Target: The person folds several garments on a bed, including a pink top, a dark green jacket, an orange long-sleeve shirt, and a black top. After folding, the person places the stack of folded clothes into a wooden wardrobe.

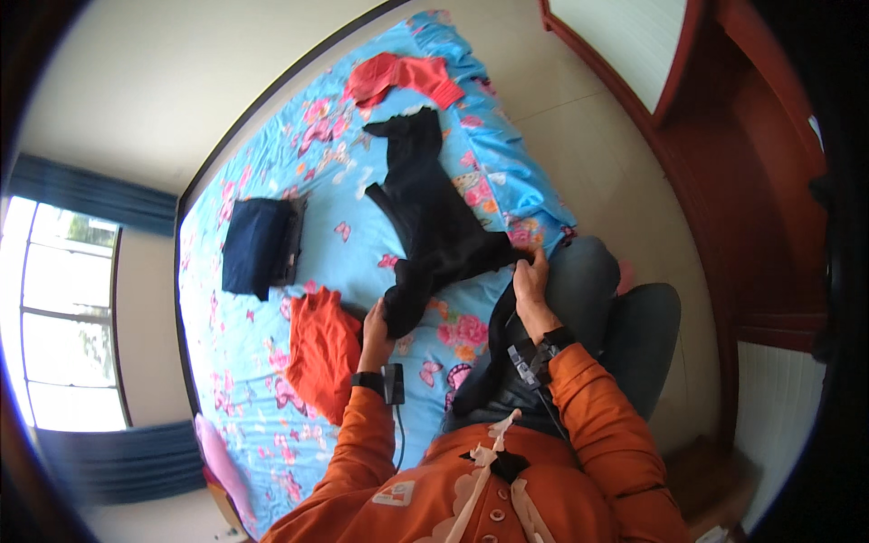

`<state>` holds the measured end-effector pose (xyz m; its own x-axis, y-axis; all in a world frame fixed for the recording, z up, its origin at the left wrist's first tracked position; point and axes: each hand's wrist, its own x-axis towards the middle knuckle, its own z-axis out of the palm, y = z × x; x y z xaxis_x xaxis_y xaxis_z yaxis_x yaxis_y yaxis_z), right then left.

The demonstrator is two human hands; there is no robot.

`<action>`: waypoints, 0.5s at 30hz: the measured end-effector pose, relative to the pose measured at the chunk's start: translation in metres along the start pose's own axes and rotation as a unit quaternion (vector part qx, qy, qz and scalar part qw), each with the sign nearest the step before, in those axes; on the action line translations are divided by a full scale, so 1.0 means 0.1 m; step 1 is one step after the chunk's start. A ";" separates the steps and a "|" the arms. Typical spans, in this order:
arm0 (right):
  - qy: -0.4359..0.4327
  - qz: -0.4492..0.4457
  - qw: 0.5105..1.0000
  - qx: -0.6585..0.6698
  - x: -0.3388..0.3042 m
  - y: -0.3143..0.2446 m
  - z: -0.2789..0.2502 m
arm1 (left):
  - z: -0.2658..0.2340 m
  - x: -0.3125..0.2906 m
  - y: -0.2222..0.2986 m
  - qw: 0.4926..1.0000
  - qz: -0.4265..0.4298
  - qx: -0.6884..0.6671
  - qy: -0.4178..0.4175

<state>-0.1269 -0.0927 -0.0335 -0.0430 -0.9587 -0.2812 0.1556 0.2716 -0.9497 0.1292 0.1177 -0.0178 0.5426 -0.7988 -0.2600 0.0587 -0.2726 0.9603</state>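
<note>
A black garment (425,204), likely a top, lies spread and rumpled over a blue flowered bed sheet (348,258). My left hand (375,340) is closed on its near left end, beside a crumpled orange garment (321,348). On the other side, my right hand (532,290) pinches its near right corner by my knee. Below that hand a length of black cloth (489,362) trails down toward my lap; whether it belongs to the same garment I cannot tell. Fingertips of both hands are partly hidden by the cloth.
Folded dark blue trousers (258,242) lie on the left of the bed, and a red garment (398,77) at the far end. A pink pillow (222,462) sits at the near left. Red-brown wooden furniture (760,181) stands right, across a tiled floor (579,136).
</note>
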 end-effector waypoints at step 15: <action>-0.174 -0.354 0.789 -0.470 -0.33 -0.37 0.03 | 0.86 -0.76 0.10 0.862 0.103 0.489 0.085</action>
<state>-0.1279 -0.0717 0.0117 0.5086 -0.8189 0.2659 -0.5944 -0.5574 -0.5797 0.0165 0.1301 0.0028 0.5768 -0.8169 0.0053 -0.7436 -0.5223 0.4174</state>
